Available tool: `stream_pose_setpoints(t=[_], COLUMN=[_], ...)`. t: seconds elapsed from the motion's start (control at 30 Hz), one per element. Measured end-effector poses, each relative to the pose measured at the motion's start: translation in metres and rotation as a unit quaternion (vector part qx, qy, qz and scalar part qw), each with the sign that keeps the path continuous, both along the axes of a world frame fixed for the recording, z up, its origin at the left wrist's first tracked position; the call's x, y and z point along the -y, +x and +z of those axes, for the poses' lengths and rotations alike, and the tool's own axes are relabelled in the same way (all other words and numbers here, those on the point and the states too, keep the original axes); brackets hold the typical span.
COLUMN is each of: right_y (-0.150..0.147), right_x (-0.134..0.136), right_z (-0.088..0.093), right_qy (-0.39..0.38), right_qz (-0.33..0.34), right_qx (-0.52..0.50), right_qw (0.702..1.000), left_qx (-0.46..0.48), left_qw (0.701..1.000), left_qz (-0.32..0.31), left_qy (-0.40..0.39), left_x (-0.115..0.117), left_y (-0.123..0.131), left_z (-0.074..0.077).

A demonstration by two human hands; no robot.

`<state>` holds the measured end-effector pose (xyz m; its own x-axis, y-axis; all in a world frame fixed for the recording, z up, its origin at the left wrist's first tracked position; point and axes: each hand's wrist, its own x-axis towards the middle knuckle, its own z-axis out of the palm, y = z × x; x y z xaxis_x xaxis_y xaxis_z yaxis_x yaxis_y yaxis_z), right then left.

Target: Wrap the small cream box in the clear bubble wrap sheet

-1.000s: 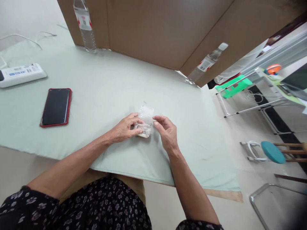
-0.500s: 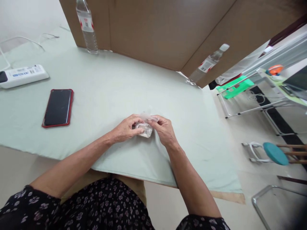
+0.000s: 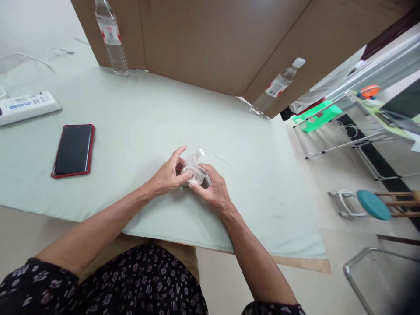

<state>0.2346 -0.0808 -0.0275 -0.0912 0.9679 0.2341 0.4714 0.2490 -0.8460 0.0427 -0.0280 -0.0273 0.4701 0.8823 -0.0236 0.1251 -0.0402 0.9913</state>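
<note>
Between my hands, close to the front of the table, is a small clear plastic packet (image 3: 194,174) with a loose flap of film standing up from its far side. My left hand (image 3: 169,175) holds its left side, thumb pressed on top and index finger stretched away. My right hand (image 3: 214,186) curls around the right side, thumb at the near edge and fingers behind. What is inside the packet is too small and shiny to make out.
On the pale green tablecloth (image 3: 147,118) lie a phone with a red case (image 3: 73,150) and a white power strip (image 3: 29,107) at left. Water bottles stand at back left (image 3: 113,41) and back right (image 3: 275,89) against a cardboard panel (image 3: 203,39). A teal stool (image 3: 374,204) is off to the right.
My right hand has moved from pinching the film at the far side down around the packet's right side. The film flap now stands free. My left index finger has stretched out. The view has shifted slightly.
</note>
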Motion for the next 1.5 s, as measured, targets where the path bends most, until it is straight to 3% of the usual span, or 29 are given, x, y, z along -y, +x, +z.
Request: stream_pose_setpoints(t=[0.17, 0.3, 0.5, 0.77, 1.17, 1.3, 1.5], right_y=[-0.001, 0.000, 0.005, 0.005, 0.006, 0.014, 0.016], right_x=[-0.003, -0.003, -0.002, -0.003, -0.008, -0.016, -0.038], right_z=[0.003, 0.005, 0.003, -0.008, 0.006, 0.014, 0.023], right_qy=[-0.144, -0.191, -0.163, -0.163, -0.167, -0.192, -0.247], right_qz=[0.015, 0.022, -0.031, -0.036, -0.070, -0.059, 0.019], right_qx=[-0.153, -0.196, -0.153, -0.180, -0.192, -0.186, -0.150], right_qw=[0.977, 0.962, 0.974, 0.969, 0.964, 0.962, 0.957], left_qx=[0.075, 0.093, 0.116, 0.106, 0.105, 0.108, 0.114], left_qw=[0.991, 0.977, 0.978, 0.979, 0.975, 0.973, 0.971], left_qz=[-0.070, -0.107, -0.073, -0.068, -0.072, -0.079, -0.081], left_qy=[-0.091, -0.158, -0.159, -0.161, -0.181, -0.187, -0.193], left_x=[-0.007, -0.005, -0.005, -0.002, -0.003, -0.002, -0.002], left_y=[-0.009, -0.009, -0.008, -0.006, -0.005, -0.004, -0.003], left_z=[0.004, 0.008, 0.005, 0.010, 0.011, 0.013, 0.017])
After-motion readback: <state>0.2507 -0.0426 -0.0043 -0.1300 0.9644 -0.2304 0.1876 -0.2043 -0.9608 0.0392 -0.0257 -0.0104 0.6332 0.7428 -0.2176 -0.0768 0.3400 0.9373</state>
